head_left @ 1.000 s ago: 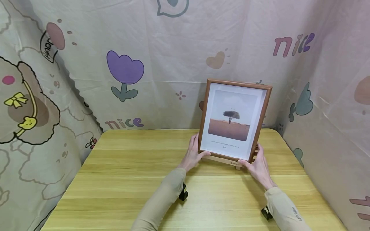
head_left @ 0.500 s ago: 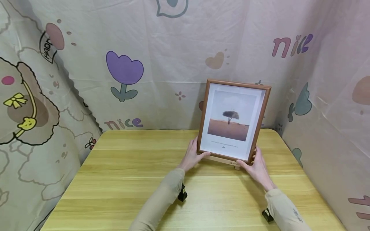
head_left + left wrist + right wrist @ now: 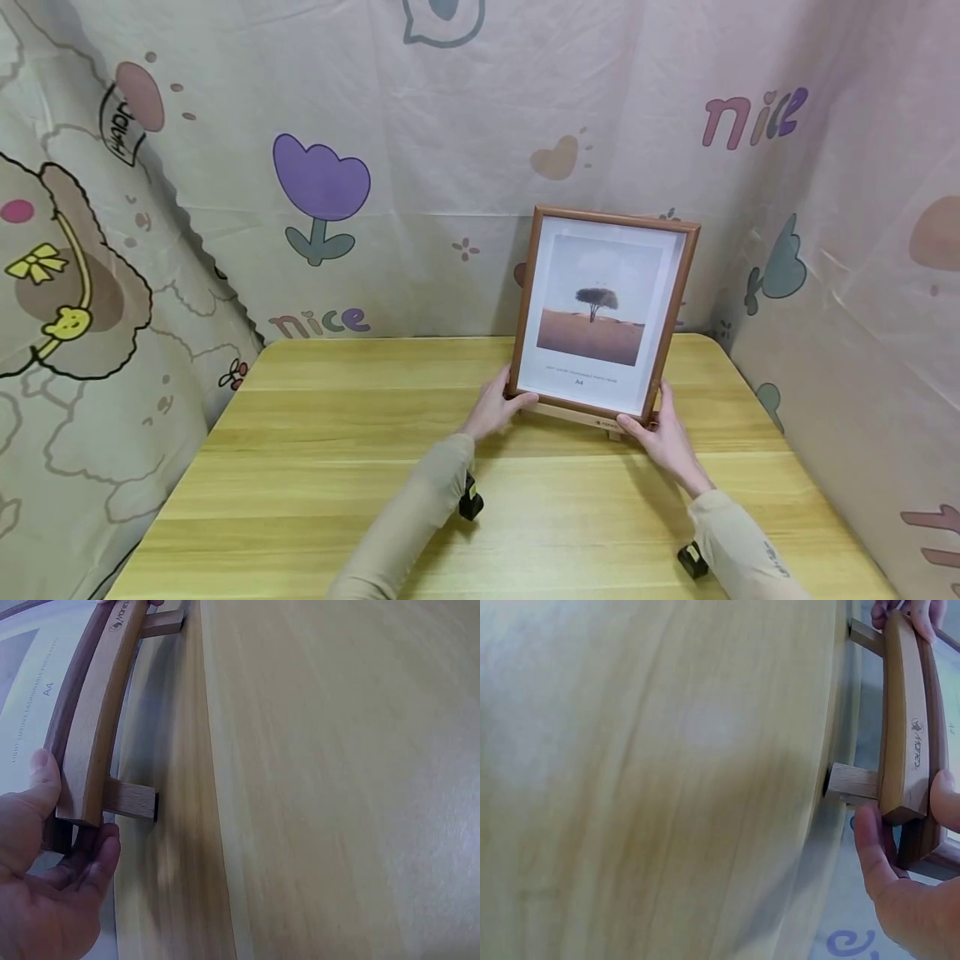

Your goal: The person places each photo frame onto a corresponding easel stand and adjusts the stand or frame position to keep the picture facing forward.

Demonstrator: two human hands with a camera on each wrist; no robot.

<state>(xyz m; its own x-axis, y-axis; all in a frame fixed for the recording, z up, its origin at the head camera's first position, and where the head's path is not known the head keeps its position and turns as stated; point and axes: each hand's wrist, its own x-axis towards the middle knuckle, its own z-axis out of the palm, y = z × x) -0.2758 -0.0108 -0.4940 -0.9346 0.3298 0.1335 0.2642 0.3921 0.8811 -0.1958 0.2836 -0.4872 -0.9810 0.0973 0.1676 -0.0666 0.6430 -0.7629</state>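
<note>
A brown wooden picture frame point(image 3: 592, 325) with a print of a tree leans back on a small wooden easel. Its lower edge rests along the easel's ledge point(image 3: 572, 414), which bears a small printed logo. My left hand point(image 3: 493, 410) grips the frame's lower left corner, thumb point(image 3: 43, 780) on the front and fingers curled behind. At the lower right corner, my right hand point(image 3: 671, 442) holds it likewise, its thumb point(image 3: 946, 799) over the front edge. Short easel legs point(image 3: 131, 799) poke out below the ledge toward the table. Most of the easel is hidden behind the frame.
The wooden table point(image 3: 337, 483) reaches back to a patterned cloth point(image 3: 435, 125) hanging close behind the frame. Another stretch of cloth point(image 3: 862, 333) hangs along the right side. Black wrist cameras point(image 3: 471, 504) sit under both sleeves.
My left hand's fingers have slid a little down the frame's left side. The right hand's fingers have also shifted slightly lower. The frame stays almost where it was, with a slight view shift.
</note>
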